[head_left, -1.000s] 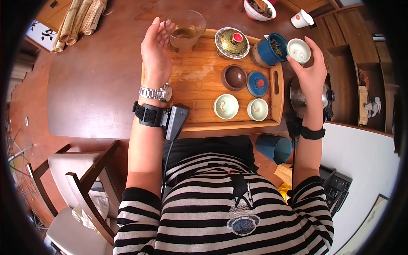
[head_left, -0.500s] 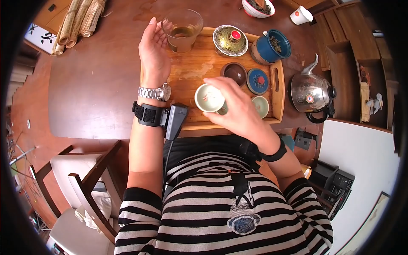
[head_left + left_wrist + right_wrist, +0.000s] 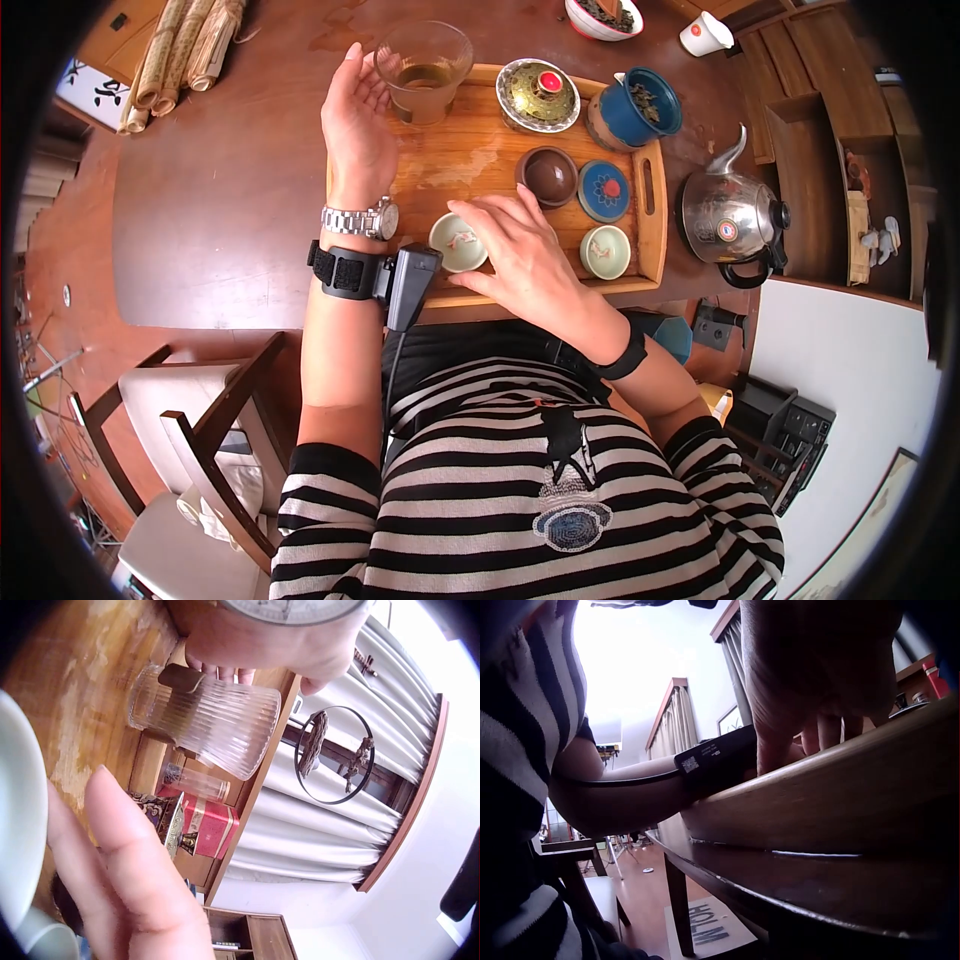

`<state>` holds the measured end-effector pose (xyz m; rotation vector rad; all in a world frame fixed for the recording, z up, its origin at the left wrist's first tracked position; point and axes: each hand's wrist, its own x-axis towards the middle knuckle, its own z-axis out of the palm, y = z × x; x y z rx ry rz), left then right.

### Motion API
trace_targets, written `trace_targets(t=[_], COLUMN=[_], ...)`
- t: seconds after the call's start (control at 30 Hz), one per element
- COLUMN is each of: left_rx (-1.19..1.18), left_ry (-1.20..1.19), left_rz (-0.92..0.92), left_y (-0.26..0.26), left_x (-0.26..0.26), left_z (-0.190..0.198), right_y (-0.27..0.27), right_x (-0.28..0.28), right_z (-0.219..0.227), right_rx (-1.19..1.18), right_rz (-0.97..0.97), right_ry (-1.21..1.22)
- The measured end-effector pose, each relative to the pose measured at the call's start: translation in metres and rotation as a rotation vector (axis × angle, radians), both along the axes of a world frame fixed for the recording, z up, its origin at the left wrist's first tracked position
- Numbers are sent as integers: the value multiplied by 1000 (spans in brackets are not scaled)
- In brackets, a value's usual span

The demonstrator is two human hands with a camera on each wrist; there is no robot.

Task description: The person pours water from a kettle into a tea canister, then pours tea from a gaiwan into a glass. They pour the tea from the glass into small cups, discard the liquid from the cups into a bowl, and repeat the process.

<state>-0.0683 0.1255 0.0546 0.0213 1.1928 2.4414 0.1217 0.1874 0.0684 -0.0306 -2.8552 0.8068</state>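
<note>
My right hand (image 3: 530, 255) grips a small pale green teacup (image 3: 458, 246) low over the tray's front left, fingertips and thumb on opposite sides of its rim. In the left wrist view that teacup (image 3: 16, 817) fills the left edge beside the fingers. Another matching teacup (image 3: 606, 252) sits at the tray's front right. A third is hidden beneath my right hand. My left hand (image 3: 360, 135) has relaxed fingers beside a ribbed glass (image 3: 425, 75) holding amber liquid; the glass stands at the tray's back left corner.
The wooden tray (image 3: 440, 170) also holds a patterned lidded bowl (image 3: 538, 97), a blue pot (image 3: 640, 105) with leaves, a brown bowl (image 3: 547, 177) and a blue lid (image 3: 604, 191). A steel kettle (image 3: 725, 215) stands right of the tray. Bamboo rolls (image 3: 185, 55) lie back left.
My right hand has brought the teacup from beside the blue pot leftward across the tray, then lower toward the front left. My left hand has stayed by the glass.
</note>
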Motion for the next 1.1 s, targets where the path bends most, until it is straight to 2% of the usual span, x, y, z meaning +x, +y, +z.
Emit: trace_targets(t=[0.07, 0.13, 0.2, 0.27, 0.37, 0.4, 0.47, 0.53, 0.73, 0.93, 1.0, 1.07, 1.1], left_rx=[-5, 10, 11, 12, 23, 25, 27, 27, -5, -16, -12, -4, 4], left_ry=[-2, -2, 2, 6, -5, -8, -9, 0, 4, 2, 1, 3, -3], left_rz=[1, 3, 7, 10, 14, 16, 18, 21, -2, 17, 8, 0, 10], left_y=[0, 0, 0, 1, 1, 1, 2, 1, 1, 1, 0, 1, 1], left_x=[0, -1, 0, 0, -1, -1, -1, -1, -1, 1, 0, -1, -1], left_z=[0, -1, -1, -1, -2, -2, -3, -3, 0, 2, 0, -1, -2], right_y=[1, 8, 24, 44, 76, 84, 98, 104, 106, 114, 117, 116, 121], right_x=[0, 2, 7, 11, 22, 25, 31, 34, 35, 43, 45, 45, 47], right_z=[3, 8, 16, 20, 24, 21, 14, 7, -1, -5, 6, 25, 30], right_rx=[33, 26, -13, 105, 201, 201, 392, 389, 242, 88, -87, -128, -258], right_rz=[1, -10, -108, -279, -464, -463, -494, -505, -546, -574, -629, -644, -618], right_ry=[9, 122, 169, 191, 28, 28, -126, -155, -175, -49, -102, -158, -129])
